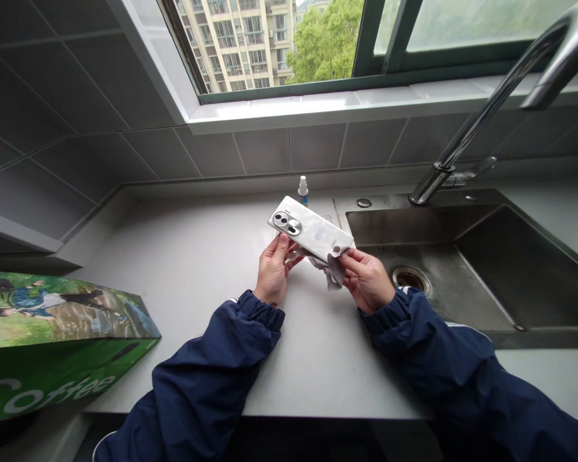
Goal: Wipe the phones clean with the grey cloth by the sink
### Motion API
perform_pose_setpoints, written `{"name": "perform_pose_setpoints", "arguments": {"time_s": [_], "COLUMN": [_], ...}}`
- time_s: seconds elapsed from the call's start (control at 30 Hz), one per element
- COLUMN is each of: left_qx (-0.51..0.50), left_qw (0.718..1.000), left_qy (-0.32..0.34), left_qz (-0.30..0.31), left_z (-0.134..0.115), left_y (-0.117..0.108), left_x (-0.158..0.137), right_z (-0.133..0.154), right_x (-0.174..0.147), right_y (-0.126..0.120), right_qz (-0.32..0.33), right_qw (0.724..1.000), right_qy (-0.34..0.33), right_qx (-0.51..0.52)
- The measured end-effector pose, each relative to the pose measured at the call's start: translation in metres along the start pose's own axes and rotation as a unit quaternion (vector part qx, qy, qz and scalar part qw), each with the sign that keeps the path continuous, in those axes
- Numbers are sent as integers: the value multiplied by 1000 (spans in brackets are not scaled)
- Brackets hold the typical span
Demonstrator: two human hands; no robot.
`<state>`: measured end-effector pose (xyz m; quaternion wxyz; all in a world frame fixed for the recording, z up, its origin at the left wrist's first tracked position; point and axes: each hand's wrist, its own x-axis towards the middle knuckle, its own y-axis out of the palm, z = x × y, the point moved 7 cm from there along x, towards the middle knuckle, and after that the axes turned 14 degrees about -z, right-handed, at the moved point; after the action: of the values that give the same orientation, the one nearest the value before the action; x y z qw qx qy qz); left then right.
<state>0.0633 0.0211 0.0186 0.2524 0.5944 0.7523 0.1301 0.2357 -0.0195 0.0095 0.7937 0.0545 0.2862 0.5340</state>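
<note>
A white smartphone point(313, 226) is held above the counter, its back with the oval camera block facing me. My left hand point(273, 268) grips its left end, thumb by the cameras and fingers underneath. At the lower right corner, my right hand point(366, 277) pinches a crumpled grey cloth point(336, 273) against the phone. Part of the cloth hangs below the phone's edge. Just behind the phone stands a small white spray bottle point(303, 187), its lower part hidden.
The white countertop point(183, 256) runs along a tiled wall below a window. On the right is a steel sink point(443, 289) with a chrome faucet point(455, 154) arching over it. A green bag with "Coffee" lettering point(62, 359) stands at the left edge.
</note>
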Motion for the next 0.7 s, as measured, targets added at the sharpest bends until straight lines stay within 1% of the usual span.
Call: {"name": "perform_pose_setpoints", "arguments": {"time_s": [0.13,0.23,0.3,0.43,0.6,0.7], "left_qx": [-35,-63,-82,-108,-107,-118], "left_qw": [998,995,992,980,966,964], "left_qy": [-17,-47,-66,-108,-175,-179], "left_qz": [50,56,72,128,160,158], "left_z": [0,2,2,3,8,6], "left_y": [9,13,16,25,26,24], "left_x": [-5,-9,-11,-17,-20,-19], "right_z": [-10,-19,-24,-28,-30,-36], "right_x": [-6,-11,-14,-18,-26,-30], "right_y": [7,11,13,15,20,24], "right_qz": [40,69,79,76,90,112], "right_qw": [998,994,992,990,988,985], "right_qy": [54,86,99,114,122,111], "right_qx": [-8,-19,-22,-30,-37,-68]}}
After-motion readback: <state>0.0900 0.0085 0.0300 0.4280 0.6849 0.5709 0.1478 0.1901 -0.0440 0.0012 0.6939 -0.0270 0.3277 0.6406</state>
